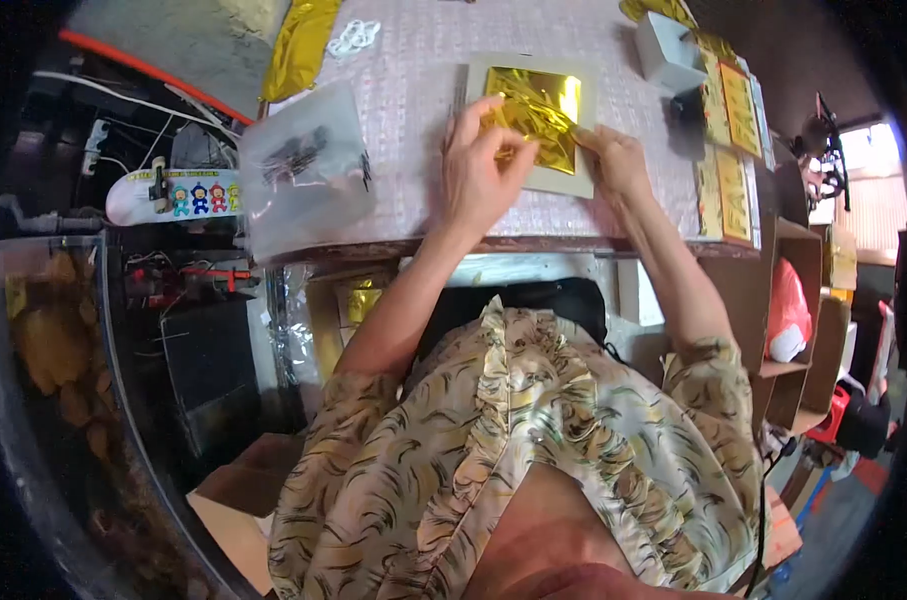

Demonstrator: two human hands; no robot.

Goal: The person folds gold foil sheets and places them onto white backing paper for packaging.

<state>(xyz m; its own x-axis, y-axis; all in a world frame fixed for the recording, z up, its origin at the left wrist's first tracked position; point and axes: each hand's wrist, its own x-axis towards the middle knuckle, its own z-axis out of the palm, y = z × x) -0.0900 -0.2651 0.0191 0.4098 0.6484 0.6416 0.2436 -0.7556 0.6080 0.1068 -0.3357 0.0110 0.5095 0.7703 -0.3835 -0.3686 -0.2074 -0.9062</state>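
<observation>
A shiny gold foil packet (pixel 563 150), wrinkled across its middle, lies on a pale flat board (pixel 558 184) on the table in front of me. My left hand (pixel 485 168) is over the left part of the foil, its fingers curled but apart, with nothing visible between them. At the foil's right edge, my right hand (pixel 616 165) pinches it between thumb and fingertips. Part of the foil's left side is hidden behind my left fingers.
A clear plastic bag (pixel 308 180) with dark pieces sits left, near white rings (pixel 353 38). Gold material (pixel 298 50) hangs at the far left corner. Right stand a grey box (pixel 665 52) and yellow printed packs (pixel 735 110). Cardboard boxes (pixel 785 300) stand right of the table.
</observation>
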